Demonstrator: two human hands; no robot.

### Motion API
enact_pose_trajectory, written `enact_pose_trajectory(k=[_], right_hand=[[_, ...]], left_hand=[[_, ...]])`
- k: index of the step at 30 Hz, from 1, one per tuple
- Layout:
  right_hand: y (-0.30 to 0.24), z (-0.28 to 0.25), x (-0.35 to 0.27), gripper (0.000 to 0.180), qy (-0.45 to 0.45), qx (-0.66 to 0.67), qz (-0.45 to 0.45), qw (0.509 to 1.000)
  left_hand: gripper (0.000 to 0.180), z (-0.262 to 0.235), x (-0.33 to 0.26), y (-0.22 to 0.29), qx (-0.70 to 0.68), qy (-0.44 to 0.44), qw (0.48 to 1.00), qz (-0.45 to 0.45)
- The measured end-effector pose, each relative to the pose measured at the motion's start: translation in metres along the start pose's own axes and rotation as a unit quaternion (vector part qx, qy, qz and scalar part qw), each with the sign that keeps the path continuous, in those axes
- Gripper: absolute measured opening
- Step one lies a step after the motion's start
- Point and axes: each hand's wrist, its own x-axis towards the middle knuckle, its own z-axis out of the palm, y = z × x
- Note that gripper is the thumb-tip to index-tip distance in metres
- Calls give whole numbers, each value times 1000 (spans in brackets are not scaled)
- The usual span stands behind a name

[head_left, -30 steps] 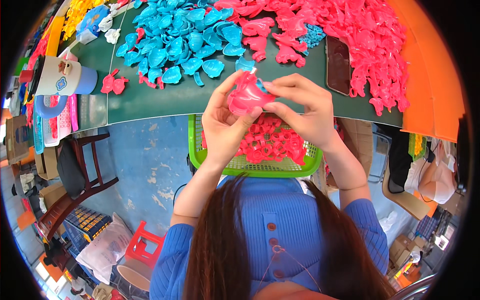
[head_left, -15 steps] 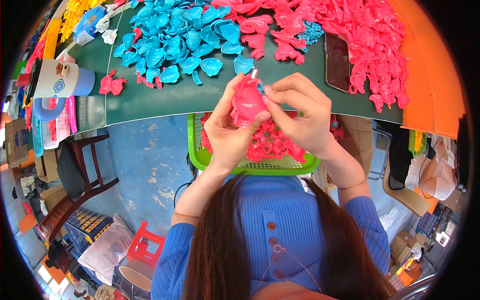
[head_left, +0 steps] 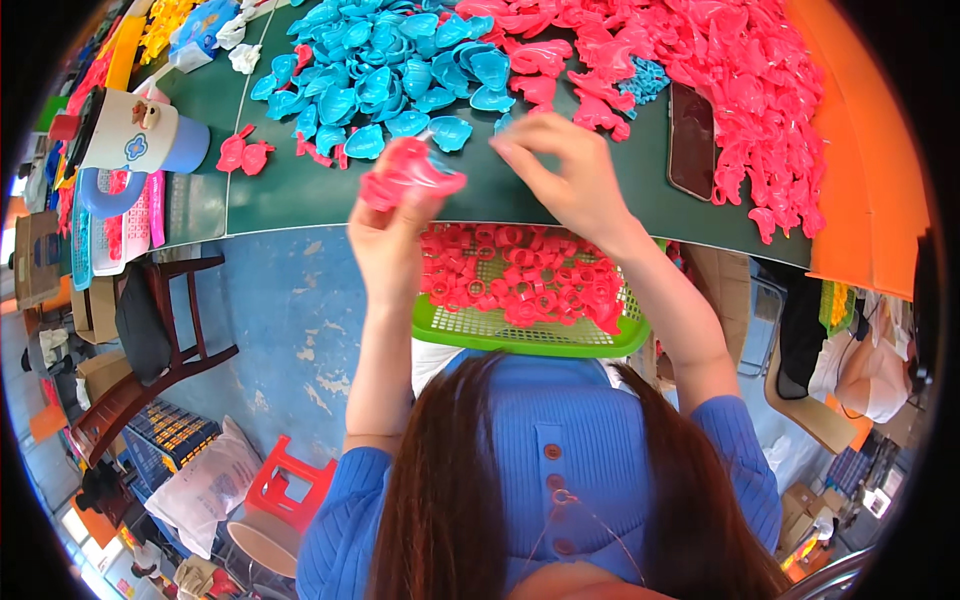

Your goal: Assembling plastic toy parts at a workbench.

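Note:
My left hand [head_left: 392, 240] is closed round a glossy pink moulded plastic piece [head_left: 412, 174], holding it above the near edge of the green table. Some blue shows along the upper right side of this piece. My right hand [head_left: 572, 178] hovers to the right, apart from the pink piece, its fingers pointing left and blurred by motion. Whether anything sits between its fingertips cannot be made out. Just beyond them lies a blue shell-shaped piece [head_left: 503, 123], partly hidden. A heap of blue shell-shaped pieces [head_left: 375, 90] lies farther off.
Pink pieces [head_left: 740, 100] pile up at the right, beside a phone [head_left: 691, 145] and small blue parts [head_left: 645, 80]. A green basket [head_left: 530, 343] of pink rings [head_left: 520, 280] sits below the table edge. A cup [head_left: 130, 140] stands at the left; an orange panel [head_left: 870, 170] borders the right.
My hands have come apart. The left has moved left with the pink piece, which is now turned on its side; the right has moved up, away from it. The view has shifted slightly.

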Motion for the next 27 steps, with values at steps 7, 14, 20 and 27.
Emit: enact_pose_trajectory(k=[7, 14, 20, 27], right_hand=[[28, 53, 53, 22, -65, -341, -154, 925], [38, 46, 54, 25, -56, -231, -135, 962], [0, -11, 42, 23, -35, 150, 145, 977], [-33, -19, 14, 13, 63, 21, 89, 994]], left_hand=[[48, -15, 5, 16, 25, 28, 999, 32], [41, -25, 6, 4, -11, 8, 1000, -15], [40, -18, 3, 3, -38, -25, 997, -66], [40, 11, -1, 1, -47, -92, 986, -129]])
